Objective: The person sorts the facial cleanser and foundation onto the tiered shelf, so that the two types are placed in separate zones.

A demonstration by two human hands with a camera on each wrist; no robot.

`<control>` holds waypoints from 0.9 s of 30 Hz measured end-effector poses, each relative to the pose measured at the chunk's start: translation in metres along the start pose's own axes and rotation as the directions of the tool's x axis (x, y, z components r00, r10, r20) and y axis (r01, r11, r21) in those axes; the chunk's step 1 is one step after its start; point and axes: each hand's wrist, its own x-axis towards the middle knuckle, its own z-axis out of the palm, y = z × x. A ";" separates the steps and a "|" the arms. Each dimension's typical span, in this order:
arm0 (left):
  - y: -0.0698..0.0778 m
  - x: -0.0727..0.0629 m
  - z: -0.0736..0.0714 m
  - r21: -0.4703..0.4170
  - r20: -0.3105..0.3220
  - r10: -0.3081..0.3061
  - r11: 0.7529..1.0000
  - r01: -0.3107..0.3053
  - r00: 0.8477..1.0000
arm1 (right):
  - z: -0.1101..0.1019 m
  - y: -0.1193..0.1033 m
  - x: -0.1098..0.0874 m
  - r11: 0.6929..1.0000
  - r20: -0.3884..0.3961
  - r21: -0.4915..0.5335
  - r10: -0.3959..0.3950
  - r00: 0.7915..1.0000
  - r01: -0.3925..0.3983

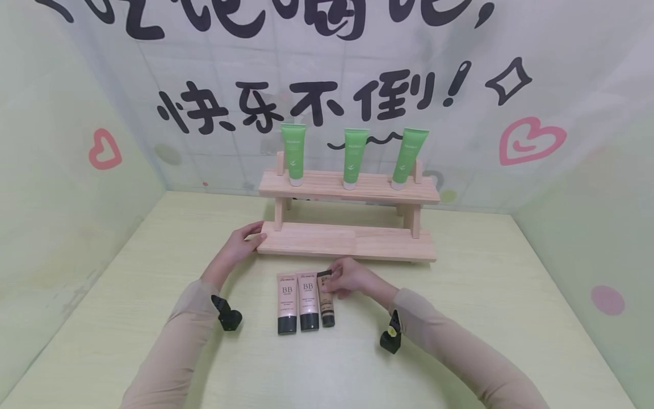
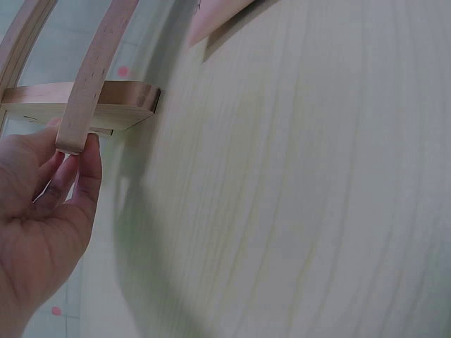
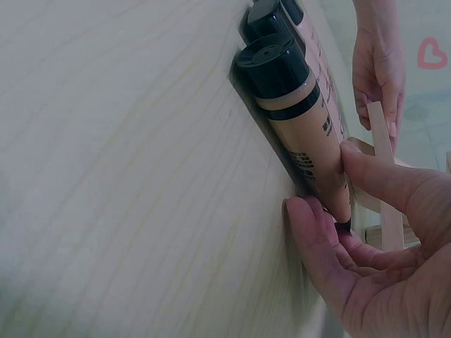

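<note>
A two-step wooden display shelf stands on the table. My left hand grips the left end of its lower board, thumb on one face and fingers on the other in the left wrist view. In front of the shelf lie three cosmetic tubes side by side. Two are pink BB cream tubes with black caps. At the right of the row is a slimmer tan tube with a black cap. My right hand pinches this tan tube near its flat end, between thumb and fingers.
Three green tubes stand on the shelf's upper board, caps down and spaced apart. A printed white backdrop hangs behind, with fabric walls on both sides. The pale wood-grain table extends around the shelf.
</note>
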 end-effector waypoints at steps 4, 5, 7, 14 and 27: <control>-0.001 0.000 0.000 0.000 0.005 0.014 1.000 -0.014 1.000 | 0.002 -0.003 0.000 1.000 0.000 0.022 0.007 1.000 -0.007; -0.001 0.000 0.000 -0.001 0.005 0.017 1.000 -0.017 1.000 | 0.003 -0.004 0.000 0.999 0.002 0.031 0.007 1.000 -0.007; -0.001 0.000 0.000 -0.001 0.001 0.018 1.000 -0.018 1.000 | 0.003 -0.004 0.001 0.998 0.010 0.061 0.013 1.000 -0.013; -0.001 0.000 0.001 0.000 -0.004 0.009 1.000 -0.009 1.000 | 0.006 0.000 0.001 0.988 0.057 0.153 0.007 0.998 -0.016; 0.002 -0.002 -0.001 -0.001 0.000 -0.003 1.000 0.003 1.000 | -0.002 0.004 -0.002 0.982 0.113 0.190 -0.021 0.993 0.000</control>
